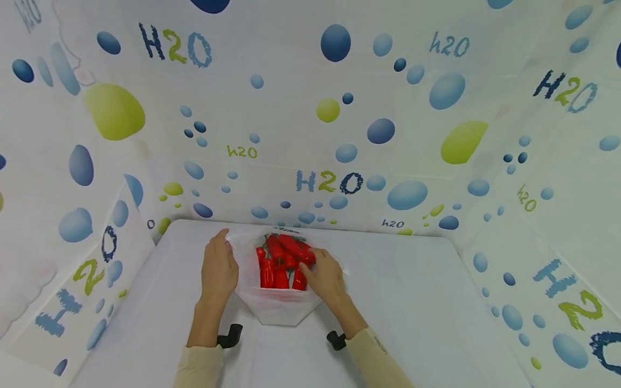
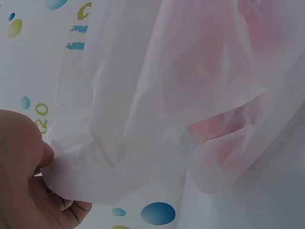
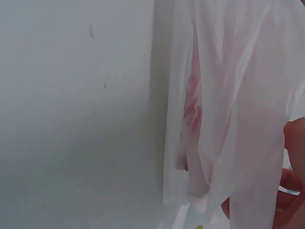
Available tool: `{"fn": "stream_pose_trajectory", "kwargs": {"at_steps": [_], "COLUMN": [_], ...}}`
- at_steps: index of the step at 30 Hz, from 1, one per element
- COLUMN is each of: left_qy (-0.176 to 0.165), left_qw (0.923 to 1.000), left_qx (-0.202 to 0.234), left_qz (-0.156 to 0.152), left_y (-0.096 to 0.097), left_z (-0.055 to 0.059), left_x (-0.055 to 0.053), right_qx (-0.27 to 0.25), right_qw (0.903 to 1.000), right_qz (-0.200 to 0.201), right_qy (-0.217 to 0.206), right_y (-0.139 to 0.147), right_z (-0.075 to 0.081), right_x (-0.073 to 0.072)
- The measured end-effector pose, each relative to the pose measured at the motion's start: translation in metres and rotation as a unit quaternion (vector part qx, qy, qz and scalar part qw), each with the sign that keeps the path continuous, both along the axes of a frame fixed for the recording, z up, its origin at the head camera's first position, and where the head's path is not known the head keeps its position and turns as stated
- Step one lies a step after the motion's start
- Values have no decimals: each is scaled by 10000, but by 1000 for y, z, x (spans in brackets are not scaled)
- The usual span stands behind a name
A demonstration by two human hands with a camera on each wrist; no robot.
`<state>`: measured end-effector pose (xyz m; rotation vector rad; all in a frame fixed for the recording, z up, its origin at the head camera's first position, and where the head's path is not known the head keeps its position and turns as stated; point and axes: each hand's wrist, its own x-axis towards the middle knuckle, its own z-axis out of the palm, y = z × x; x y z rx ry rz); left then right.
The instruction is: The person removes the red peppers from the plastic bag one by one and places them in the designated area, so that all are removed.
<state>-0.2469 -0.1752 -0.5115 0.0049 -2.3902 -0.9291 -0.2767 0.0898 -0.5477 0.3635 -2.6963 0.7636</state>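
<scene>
Here, red peppers [image 1: 289, 261] inside a thin white bag [image 1: 283, 309], pinched at its opposite edges by both hands [image 1: 220, 268] [image 1: 329, 276].

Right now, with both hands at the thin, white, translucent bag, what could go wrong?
The thin, white, translucent bag might tear where the left hand pinches its edge. Loose and wrinkled, it could also slip from the right hand, or fold over the shiny red peppers and hide them.

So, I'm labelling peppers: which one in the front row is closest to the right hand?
The rightmost front pepper: it lies beside the thumb of the right hand, while the other two front peppers are further left.
</scene>
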Motion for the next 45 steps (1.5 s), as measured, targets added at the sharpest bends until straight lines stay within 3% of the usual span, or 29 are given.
{"fn": "stream_pose_trajectory", "kwargs": {"at_steps": [4, 11, 23, 30, 45], "left_qy": [90, -263, -258, -375, -753], "left_qw": [10000, 9994, 9996, 9992, 9970], "left_qx": [-6, 205, 116, 128, 196], "left_qz": [39, 62, 32, 3, -23], "left_y": [-3, -7, -7, -7, -5], "left_z": [0, 1, 1, 0, 4], "left_x": [-3, -6, 0, -2, -3], "right_qx": [-30, -26, -44, -228, -780], "right_qw": [9999, 9997, 9999, 9997, 9945], "right_qz": [-106, -210, -84, 8, 10], "right_qy": [-100, -80, -81, 36, 692], "right_y": [-5, -11, -17, -15, -2], "right_z": [0, 3, -2, 0, 4], "right_x": [-6, -15, -22, -17, 10]}}
